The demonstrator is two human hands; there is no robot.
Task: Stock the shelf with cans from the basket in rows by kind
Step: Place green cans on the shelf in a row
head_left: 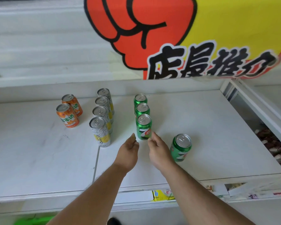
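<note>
So we're mid-stock on the white shelf [39, 151]: two orange cans [68, 115] at about 10 o'clock, four white-and-yellow cans [101, 117] lined up at 11, and three green cans [142, 114] running toward 12. Looks like we're squaring up the green row. Both hands hover on either side of the front green can [143, 127], left hand [128, 151] just at its 7 o'clock, right hand [157, 150] at 5 o'clock with fingertips about touching the can's side. Neither grip is pinching anything, fingers loosely spread. One stray green can [181, 147] stands off at 3 o'clock of the right hand, close beside it. Our guess for the next move: right hand grabs that stray and slots it at the front of the green row. Basket isn't in view.
</note>
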